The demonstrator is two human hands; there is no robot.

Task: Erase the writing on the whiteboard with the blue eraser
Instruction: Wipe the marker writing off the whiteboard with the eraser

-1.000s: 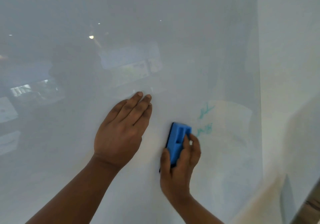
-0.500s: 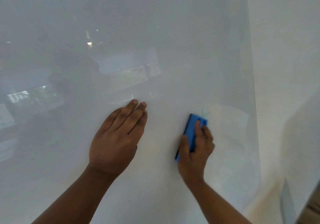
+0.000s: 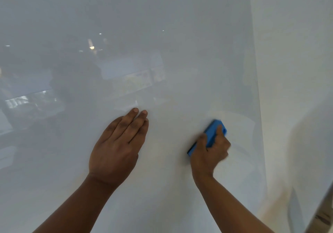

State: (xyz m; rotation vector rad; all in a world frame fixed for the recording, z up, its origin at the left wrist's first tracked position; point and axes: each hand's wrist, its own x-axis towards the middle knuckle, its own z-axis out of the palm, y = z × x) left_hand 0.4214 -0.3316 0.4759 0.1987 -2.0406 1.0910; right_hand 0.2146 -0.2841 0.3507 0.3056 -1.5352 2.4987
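I see my right hand (image 3: 210,153) closed around the blue eraser (image 3: 210,135), with the thumb on the left edge of it and one finger lying along its top, so the lower part of the eraser is hidden under the hand and only the upper end sticks out, tilted to the upper right. The eraser is pressed flat on the whiteboard (image 3: 162,34), in the right part of the board, near its right edge. Hand and eraser are both blurred. My left hand (image 3: 117,148) holds nothing; it lies flat and spread on the board, well to the left of the eraser, fingers together and pointing up and to the right. One second ago there were two green scribbles just right of the eraser; half a second ago only a small green mark showed above it. Now I cannot find any green writing on the board, and the eraser is more to the right and more tilted than before. The left hand has kept its place.
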